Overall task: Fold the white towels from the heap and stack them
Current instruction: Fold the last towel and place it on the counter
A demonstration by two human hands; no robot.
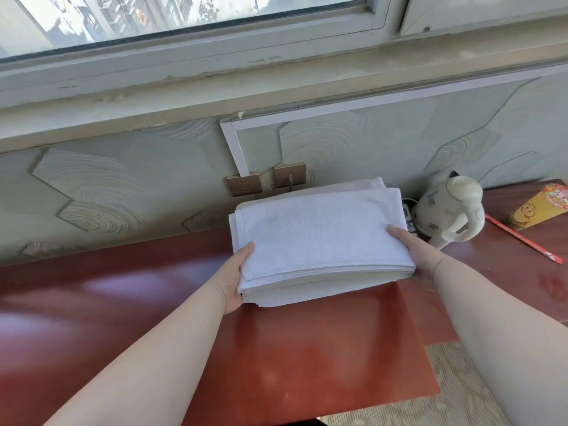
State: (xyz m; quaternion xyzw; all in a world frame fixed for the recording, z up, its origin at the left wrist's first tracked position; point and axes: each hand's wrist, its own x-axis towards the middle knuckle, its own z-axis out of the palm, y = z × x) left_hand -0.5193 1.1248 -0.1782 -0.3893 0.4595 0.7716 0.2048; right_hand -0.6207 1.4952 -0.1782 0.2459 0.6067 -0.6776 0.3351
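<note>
**Both hands on the folded stack**

Nearest the camera, two bare forearms reach forward over the red-brown table (276, 348). The left hand (235, 278) grips the near left corner of the stack of white towels (319, 238), thumb on top and fingers tucked beneath. The right hand (412, 244) pinches the right edge the same way, with its thumb flat on the top layer. The stack sits at the back of the table, close to the wall sockets (244, 185) and just beside a white kettle (451, 210).

To do this step well, I would keep both grips level and square the layers so that their edges line up. The stack should stay off the kettle and go down flat without the top towel sliding.

The fingers of both hands are hidden under the cloth. I cannot tell whether the stack rests on the table or is slightly lifted. No unfolded heap is in view, and the number of towels is hard to count.
</note>
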